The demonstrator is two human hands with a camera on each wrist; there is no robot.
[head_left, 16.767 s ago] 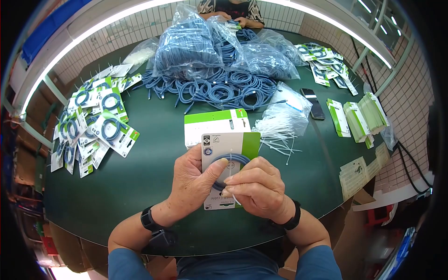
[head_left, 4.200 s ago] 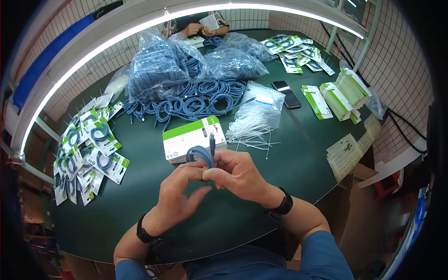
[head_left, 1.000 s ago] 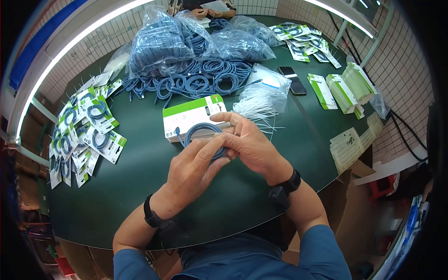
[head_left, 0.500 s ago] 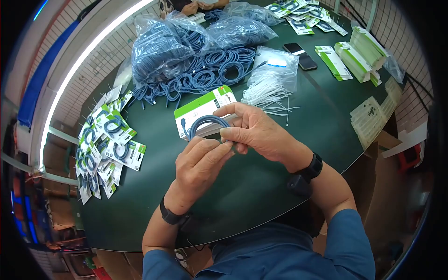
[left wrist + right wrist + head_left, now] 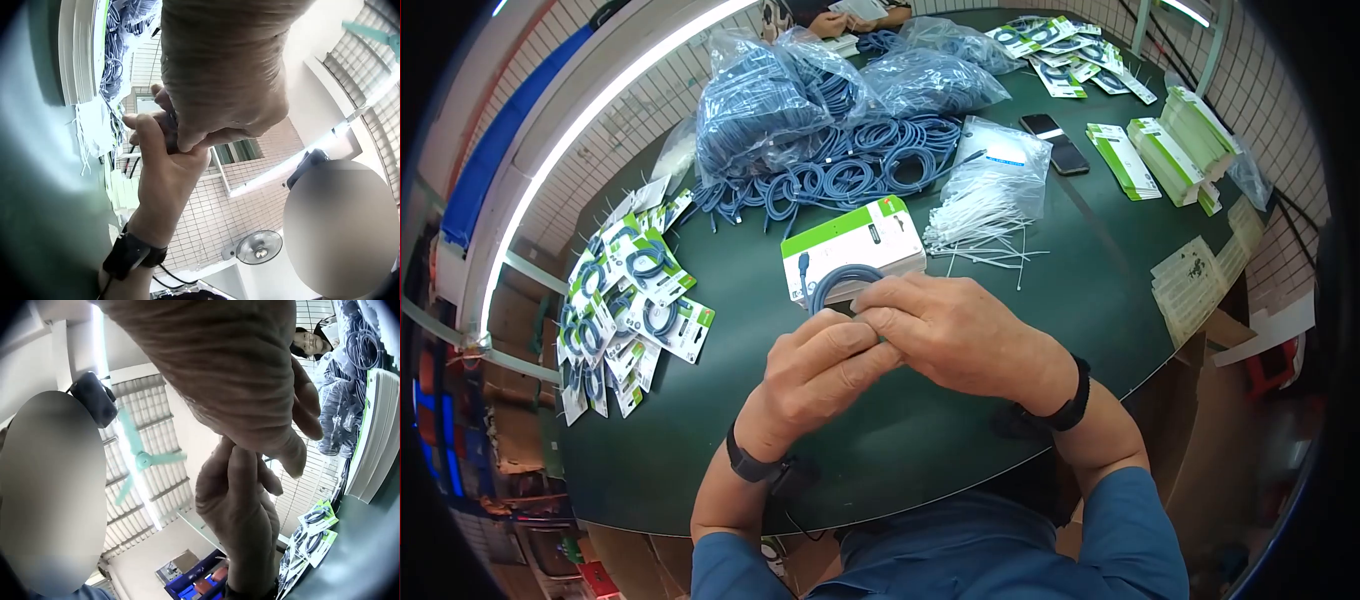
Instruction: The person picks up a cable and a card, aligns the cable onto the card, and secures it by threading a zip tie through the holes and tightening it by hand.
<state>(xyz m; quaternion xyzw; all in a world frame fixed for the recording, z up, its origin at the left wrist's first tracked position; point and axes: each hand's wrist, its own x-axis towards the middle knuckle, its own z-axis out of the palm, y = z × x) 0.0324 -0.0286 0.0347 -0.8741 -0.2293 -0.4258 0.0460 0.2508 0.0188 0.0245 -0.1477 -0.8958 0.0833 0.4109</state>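
Observation:
A coiled blue-grey cable (image 5: 845, 277) rises above my two hands, its loose plug end standing up at the left. My left hand (image 5: 820, 368) pinches the lower left of the coil, knuckles toward the head camera. My right hand (image 5: 960, 325) grips the coil's right side, its fingertips meeting the left fingers. Both hands hide the lower part of the coil. In the left wrist view a dark bit of the cable (image 5: 170, 134) shows between the hands. Just behind the coil lies a stack of white and green cable cards (image 5: 840, 240).
White cable ties (image 5: 980, 222) spill from a clear bag (image 5: 1006, 170). Loose coils (image 5: 870, 165) and bagged cables (image 5: 760, 110) fill the back. Carded cables (image 5: 645, 262) pile at left; a phone (image 5: 1055, 145) and blank card stacks (image 5: 1165, 160) lie right. A person (image 5: 840, 20) sits opposite.
Much earlier, my hands held a card with a coil tied on; now they hold a loose coil. Within the last second, my right fingers came down from their spread pose onto the coil beside the left.

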